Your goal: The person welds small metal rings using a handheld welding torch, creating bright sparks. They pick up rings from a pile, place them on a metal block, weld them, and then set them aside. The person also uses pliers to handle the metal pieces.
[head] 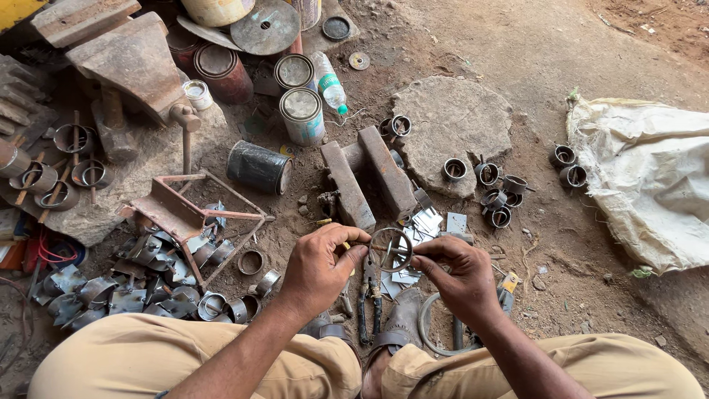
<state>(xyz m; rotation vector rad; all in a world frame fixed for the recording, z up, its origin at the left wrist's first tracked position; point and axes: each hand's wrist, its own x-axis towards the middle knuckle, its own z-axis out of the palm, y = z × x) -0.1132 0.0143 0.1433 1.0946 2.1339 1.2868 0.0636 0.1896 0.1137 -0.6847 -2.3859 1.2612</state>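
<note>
I hold a small metal ring (390, 249) between both hands, just above the dirt floor in front of my knees. My left hand (321, 267) pinches its left side, and my right hand (458, 275) grips its right side with fingers closed on the rim. Below the ring lie pliers (368, 295) and several small flat metal plates (421, 225). Two rusty steel bars (367, 181) rest just beyond the hands.
A heap of metal rings and bent pieces (140, 284) lies at left beside a rusty angle-iron frame (185, 214). Paint cans (301, 112), a plastic bottle (329, 83) and an anvil (133, 63) stand farther back. More rings (495, 196) sit by a flat stone (450, 122); a white sack (650, 174) lies right.
</note>
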